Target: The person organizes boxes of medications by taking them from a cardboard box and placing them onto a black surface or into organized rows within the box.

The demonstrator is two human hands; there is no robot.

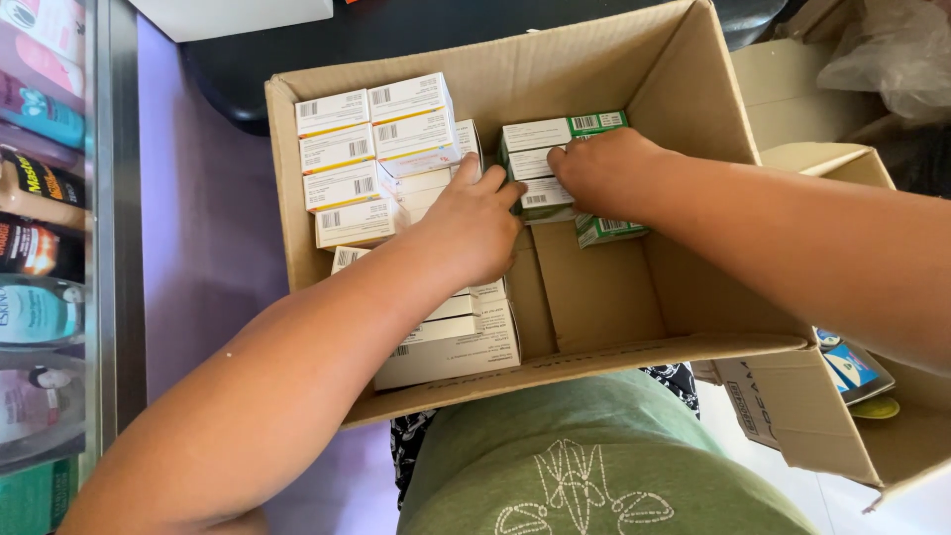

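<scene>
Hands together deep in the cardboard box [684,89], right hand [604,170] clamped over the green-and-white cartons [555,134] at far middle, left hand [474,226] touching their left side, white cartons [371,149] stacked farther left, shelf bottles [40,198] beyond.

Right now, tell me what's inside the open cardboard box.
The cardboard box holds white cartons stacked at its left and green-and-white cartons at the back. The left hand and right hand cover some. Bare cardboard floor shows at right; lower layers are hidden.
</scene>
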